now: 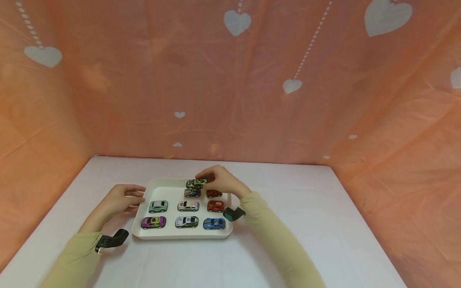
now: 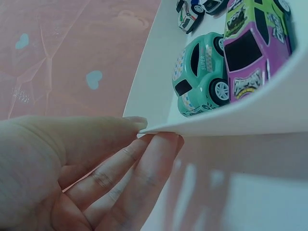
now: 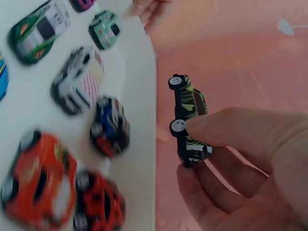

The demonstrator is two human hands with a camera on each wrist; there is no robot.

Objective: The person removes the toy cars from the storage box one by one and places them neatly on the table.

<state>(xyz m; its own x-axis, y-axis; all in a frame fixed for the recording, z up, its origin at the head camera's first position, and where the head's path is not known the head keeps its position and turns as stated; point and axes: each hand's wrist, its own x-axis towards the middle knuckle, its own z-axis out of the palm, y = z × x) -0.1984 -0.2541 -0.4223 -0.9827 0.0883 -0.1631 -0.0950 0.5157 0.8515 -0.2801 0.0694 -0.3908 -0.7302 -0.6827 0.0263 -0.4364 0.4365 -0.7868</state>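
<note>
My right hand (image 1: 226, 181) pinches a small green-and-black camouflage toy car (image 3: 192, 103) between thumb and fingers. In the head view that car overlaps the tray's far edge, just behind a dark blue-and-orange toy car (image 1: 192, 193). At the left side of the white tray (image 1: 181, 236), my left hand (image 1: 117, 199) holds the rim, thumb above and fingers below it, as the left wrist view shows. Closest to that hand on the tray are a mint green toy car (image 2: 199, 72) and a purple-and-lime one (image 2: 248, 53).
Also on the tray stand a white car (image 1: 188, 206), a white-and-green car (image 1: 186, 222), a blue car (image 1: 214, 223), a red car (image 1: 215, 206) and a spotted red car (image 3: 101, 202). An orange cloth (image 1: 230, 100) with white hearts surrounds the white table (image 1: 306, 224).
</note>
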